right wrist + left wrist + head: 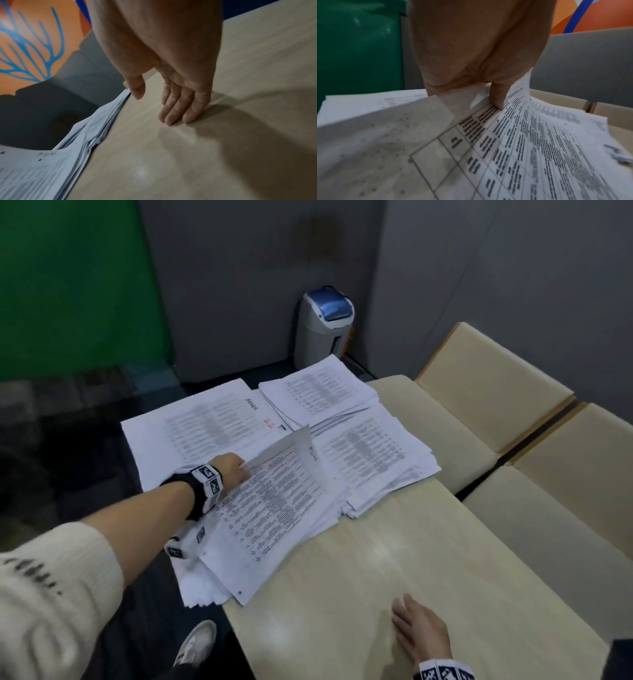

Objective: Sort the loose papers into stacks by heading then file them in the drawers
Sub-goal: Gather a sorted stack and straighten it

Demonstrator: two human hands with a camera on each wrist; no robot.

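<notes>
Pale wood-grain worktop [394,559] carries thin white printed papers [363,455] in loose, fanned stacks at its far left end. Left hand [233,470] pinches a curling sheet [274,491]; right hand [419,633] rests flat, fingers straight. Grey bin [323,326] stands beyond.

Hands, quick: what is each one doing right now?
Left hand: pinching the lifted sheet on the near pile.
Right hand: open, fingers straight, flat on the table, holding nothing.
</notes>
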